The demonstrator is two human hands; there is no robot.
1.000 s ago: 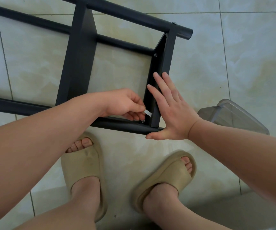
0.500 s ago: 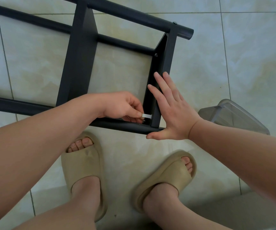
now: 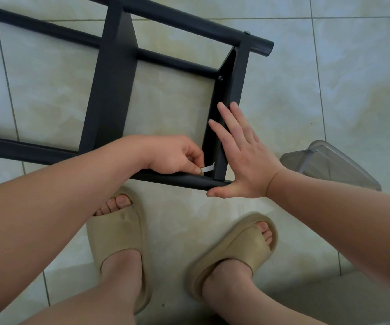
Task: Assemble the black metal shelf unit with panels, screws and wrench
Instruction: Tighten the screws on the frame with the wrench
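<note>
Left hand [image 3: 173,156] pinches a silver wrench [image 3: 207,169]. Right hand [image 3: 245,165] lies flat on the black panel [image 3: 235,78]. Right of it, a clear tub [image 3: 334,164], insides unclear.

Left hand [image 3: 175,156] pinches wrench [image 3: 207,168]; right hand [image 3: 245,160] presses shelf panel [image 3: 229,95].

Your black shelf frame [image 3: 116,90], silver wrench [image 3: 207,168] at your left fingertips [image 3: 197,170], beige slippers [image 3: 119,233], cream marbled tiles [image 3: 353,78], smoky-grey tub [image 3: 330,163]
</note>
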